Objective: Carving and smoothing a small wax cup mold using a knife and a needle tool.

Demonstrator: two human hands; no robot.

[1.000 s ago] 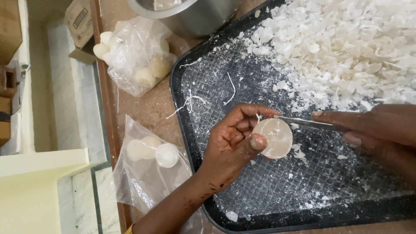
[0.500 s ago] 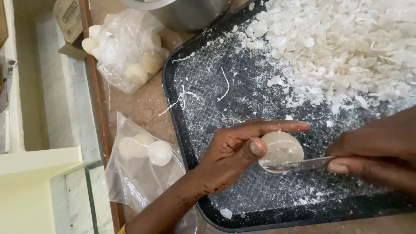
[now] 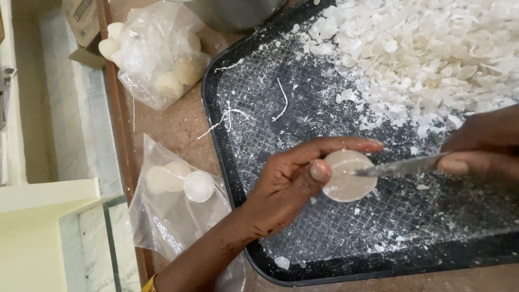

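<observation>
Brown and dusted with white crumbs, the surface (image 3: 178,127) carries a black tray (image 3: 216,135) whose far right corner is heaped with white shavings (image 3: 432,59). Seen from the head camera, the left hand (image 3: 286,181) pinches a round white disc (image 3: 348,176) over the tray's near middle, while the right hand (image 3: 481,148) is closed around a knife (image 3: 403,166) whose tip lies on the disc. Two clear bags (image 3: 173,205) of white discs lie along the surface's left edge, beside the tray.
</observation>
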